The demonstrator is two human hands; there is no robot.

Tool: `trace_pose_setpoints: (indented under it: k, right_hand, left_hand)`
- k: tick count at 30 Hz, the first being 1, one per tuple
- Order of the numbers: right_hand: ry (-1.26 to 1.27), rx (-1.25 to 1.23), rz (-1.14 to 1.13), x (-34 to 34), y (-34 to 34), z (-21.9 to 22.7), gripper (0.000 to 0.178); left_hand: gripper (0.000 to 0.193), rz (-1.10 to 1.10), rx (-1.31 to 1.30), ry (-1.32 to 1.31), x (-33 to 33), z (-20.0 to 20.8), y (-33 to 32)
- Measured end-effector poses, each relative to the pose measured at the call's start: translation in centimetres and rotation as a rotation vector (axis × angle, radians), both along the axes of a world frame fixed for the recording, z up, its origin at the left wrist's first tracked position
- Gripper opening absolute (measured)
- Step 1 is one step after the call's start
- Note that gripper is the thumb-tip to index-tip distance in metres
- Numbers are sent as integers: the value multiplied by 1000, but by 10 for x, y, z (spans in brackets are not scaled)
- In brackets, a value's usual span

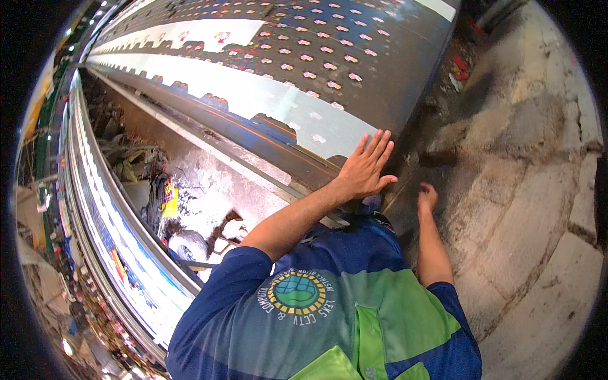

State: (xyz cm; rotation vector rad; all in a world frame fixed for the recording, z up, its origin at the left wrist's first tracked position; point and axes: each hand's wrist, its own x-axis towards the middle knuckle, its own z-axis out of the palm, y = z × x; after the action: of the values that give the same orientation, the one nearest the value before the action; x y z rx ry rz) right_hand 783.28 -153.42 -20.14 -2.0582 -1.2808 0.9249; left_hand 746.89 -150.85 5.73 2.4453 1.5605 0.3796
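My left hand (370,166) lies flat at the near right corner of a long table, fingers stretched and thumb apart, with nothing in it. Its fingertips are beside the end of a pale printed strip (297,117), which runs along the near side of the table and has scalloped dark shapes on its edge. Whether the fingers press on the strip or only on the table edge is hard to see. Low at my right side hangs my right hand (428,197), its fingers loosely apart and partly hidden, touching nothing that I can see.
The dark tabletop (399,76) bears rows of small coloured motifs. Another long table (120,253) with a bright surface stands at the left. Between them, crumpled wrappings and a yellow packet (170,199) lie on the floor. Cracked concrete slabs (506,209) lie at the right, with red scraps (459,63) farther off.
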Motion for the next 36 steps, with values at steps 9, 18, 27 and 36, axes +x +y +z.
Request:
trace_pose_setpoints:
  k: [9, 18, 27, 36]
  right_hand:
    - [-296, -345, 358, -21, 15, 55, 48]
    - [-78, -449, 460, -11, 151, 92, 55]
    - [101, -785, 513, 3, 261, -9, 44]
    - [394, -990, 262, -31, 379, 7, 28]
  left_hand:
    - [89, 711, 102, 86, -176, -15, 30]
    - [85, 778, 97, 50, -184, -7, 38]
    - [61, 1023, 145, -67, -199, 19, 134]
    - [68, 1118, 45, 97, -206, -1, 161]
